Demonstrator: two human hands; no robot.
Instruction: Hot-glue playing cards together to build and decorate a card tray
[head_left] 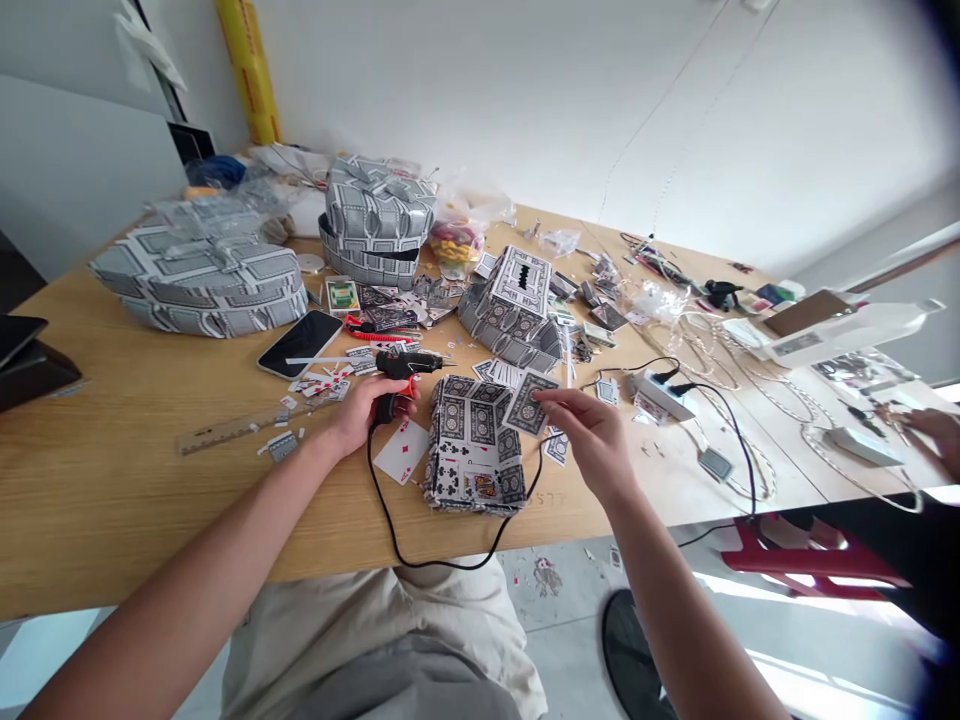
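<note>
L hand (365,408) is wrapped around the handle of a black glue gun (403,368), grip closed on it, nozzle pointing away over the worktop (112,470). Its cord runs off the front edge & loops back up, so the gun prob. rests low to keep the cord slack. R hand (592,432) pinches one playing card (529,404) by its lower corner, thumb & fingertips narrow on it, back pattern up, tilted against the upper right side of the card box (472,445) — looks held there to line it up w/ the box wall.

Card box is the landmark: a blocky shell made of cards stuck together, sitting near the front edge betw. both hands. Can't tell what's inside; top looks closed over. A loose diamond card (402,450) lies touching its left side. Beyond it, a second card house (514,305), also closed in. Far left of the box, a wide flat card-covered shape (202,280); beyond-left, a taller round card container (379,225) w/ lid ajar, contents hidden. Phone (300,342) & ruler (232,428) left of the box. Power strip (660,392) to its right. Another person's hand (934,430) at far right, apart.
</note>
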